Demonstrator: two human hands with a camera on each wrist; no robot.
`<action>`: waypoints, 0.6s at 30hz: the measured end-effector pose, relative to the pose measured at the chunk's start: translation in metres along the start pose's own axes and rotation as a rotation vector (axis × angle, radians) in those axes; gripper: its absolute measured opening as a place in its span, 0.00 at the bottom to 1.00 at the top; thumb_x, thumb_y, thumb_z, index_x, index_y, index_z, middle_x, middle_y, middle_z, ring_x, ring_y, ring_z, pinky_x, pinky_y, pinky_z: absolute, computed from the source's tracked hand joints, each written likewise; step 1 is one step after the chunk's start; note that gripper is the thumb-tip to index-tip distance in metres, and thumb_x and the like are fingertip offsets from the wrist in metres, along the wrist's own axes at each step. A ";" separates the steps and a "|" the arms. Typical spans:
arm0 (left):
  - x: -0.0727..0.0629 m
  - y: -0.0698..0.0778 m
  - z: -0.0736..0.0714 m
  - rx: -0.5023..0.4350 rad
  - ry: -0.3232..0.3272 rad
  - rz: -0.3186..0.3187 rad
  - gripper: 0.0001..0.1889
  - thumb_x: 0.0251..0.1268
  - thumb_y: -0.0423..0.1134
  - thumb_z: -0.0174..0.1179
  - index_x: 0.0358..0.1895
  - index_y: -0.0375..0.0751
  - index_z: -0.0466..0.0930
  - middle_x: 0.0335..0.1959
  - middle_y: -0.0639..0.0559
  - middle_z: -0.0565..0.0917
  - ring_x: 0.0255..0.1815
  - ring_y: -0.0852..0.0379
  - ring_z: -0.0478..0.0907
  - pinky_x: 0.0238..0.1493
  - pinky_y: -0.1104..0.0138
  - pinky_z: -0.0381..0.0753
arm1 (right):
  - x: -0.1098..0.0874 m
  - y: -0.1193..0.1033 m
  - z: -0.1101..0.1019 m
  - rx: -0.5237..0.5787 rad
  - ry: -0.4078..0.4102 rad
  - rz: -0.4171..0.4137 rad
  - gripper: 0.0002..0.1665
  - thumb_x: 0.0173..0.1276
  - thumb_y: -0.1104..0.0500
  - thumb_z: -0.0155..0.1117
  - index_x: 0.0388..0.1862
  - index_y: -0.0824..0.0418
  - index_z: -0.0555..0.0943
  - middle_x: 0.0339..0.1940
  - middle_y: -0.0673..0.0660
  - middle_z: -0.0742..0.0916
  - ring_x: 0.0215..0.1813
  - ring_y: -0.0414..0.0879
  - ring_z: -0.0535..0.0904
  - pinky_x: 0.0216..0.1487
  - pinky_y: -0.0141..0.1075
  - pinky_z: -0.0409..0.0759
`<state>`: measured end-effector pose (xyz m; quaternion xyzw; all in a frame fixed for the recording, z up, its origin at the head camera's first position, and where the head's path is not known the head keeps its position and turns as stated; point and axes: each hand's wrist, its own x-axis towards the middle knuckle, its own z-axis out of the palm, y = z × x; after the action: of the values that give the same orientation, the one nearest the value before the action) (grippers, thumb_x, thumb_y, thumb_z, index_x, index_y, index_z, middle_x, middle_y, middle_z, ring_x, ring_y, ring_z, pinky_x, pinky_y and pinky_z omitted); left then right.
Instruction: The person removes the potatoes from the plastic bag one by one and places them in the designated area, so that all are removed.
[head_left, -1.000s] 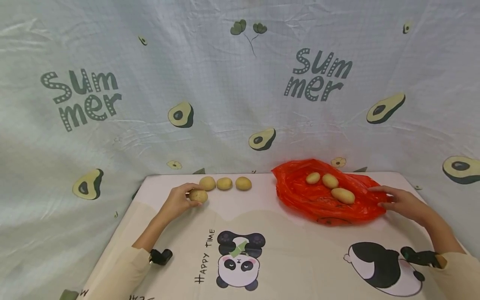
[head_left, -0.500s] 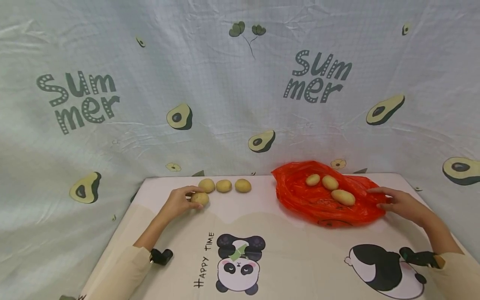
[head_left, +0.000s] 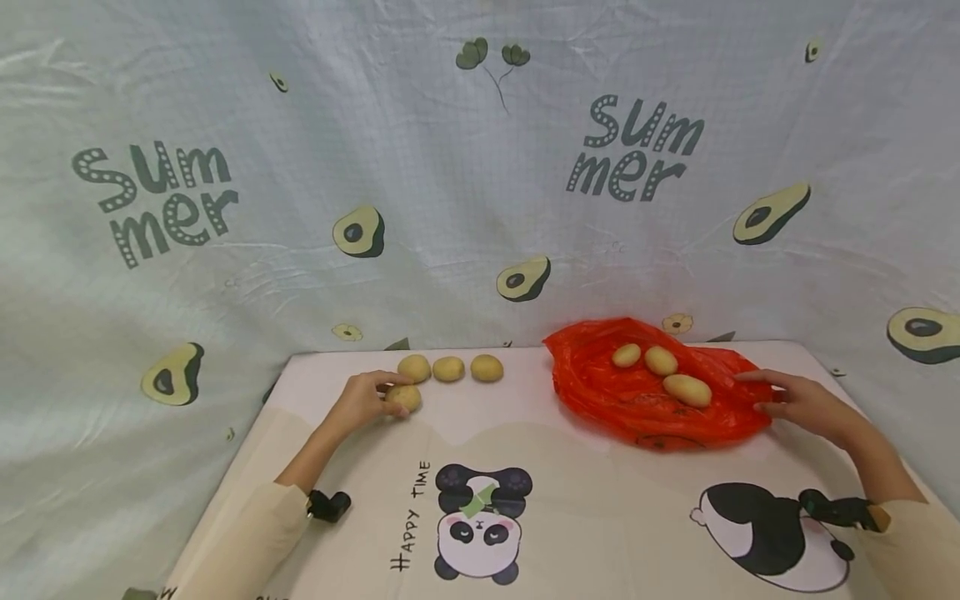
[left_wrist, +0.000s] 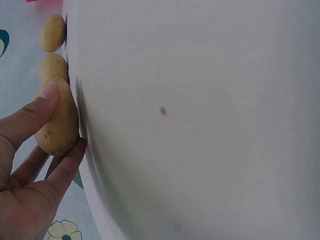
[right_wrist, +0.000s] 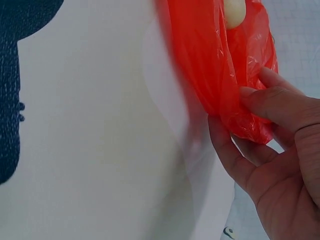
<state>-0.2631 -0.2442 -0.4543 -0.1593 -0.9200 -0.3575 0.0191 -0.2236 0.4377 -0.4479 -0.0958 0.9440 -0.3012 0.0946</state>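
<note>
With thumb and fingertips my left hand (head_left: pixel 362 402) grips a yellow potato (head_left: pixel 405 399) at the far left of the table. Seen from the left wrist, the thumb lies along the near side of this potato (left_wrist: pixel 59 127) and the fingers go behind it. Just beyond is a row of three more potatoes (head_left: pixel 448 369). At the right, my right hand (head_left: pixel 806 406) holds the edge of a red plastic bag (head_left: pixel 600 404), pinched between thumb and fingers in the right wrist view. Three potatoes (head_left: pixel 687 390) rest on the spread bag.
A pale cloth with a printed panda (head_left: pixel 478 542) covers the table. Right behind the table's far edge hangs a curtain (head_left: pixel 420 167) with avocado and lettering prints. A second printed animal (head_left: pixel 772 537) lies beneath the right forearm.
The left hand and its potato have shifted slightly to the right and toward me, below the end of the row. The right hand and the bag stay nearly still.
</note>
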 end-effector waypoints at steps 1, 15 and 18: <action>0.001 0.000 0.000 -0.004 -0.001 -0.003 0.25 0.46 0.32 0.80 0.52 0.37 0.87 0.55 0.35 0.84 0.51 0.37 0.85 0.52 0.49 0.84 | 0.000 -0.001 -0.001 -0.003 -0.002 0.001 0.32 0.70 0.65 0.65 0.72 0.68 0.70 0.68 0.81 0.70 0.64 0.79 0.68 0.52 0.59 0.83; 0.007 0.005 0.002 0.009 -0.009 0.005 0.26 0.46 0.32 0.80 0.53 0.34 0.85 0.55 0.34 0.83 0.51 0.36 0.84 0.53 0.48 0.82 | -0.001 0.000 -0.005 -0.008 0.000 -0.015 0.30 0.70 0.65 0.64 0.70 0.69 0.72 0.66 0.80 0.73 0.63 0.79 0.70 0.52 0.59 0.83; 0.007 0.005 0.002 0.024 -0.004 0.010 0.26 0.45 0.31 0.80 0.52 0.34 0.85 0.55 0.34 0.84 0.50 0.36 0.84 0.53 0.48 0.82 | 0.000 -0.001 -0.004 0.002 0.000 -0.016 0.30 0.70 0.65 0.64 0.70 0.68 0.72 0.66 0.80 0.73 0.63 0.79 0.70 0.52 0.58 0.83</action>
<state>-0.2675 -0.2371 -0.4514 -0.1641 -0.9234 -0.3462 0.0210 -0.2246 0.4387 -0.4440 -0.1032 0.9429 -0.3028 0.0922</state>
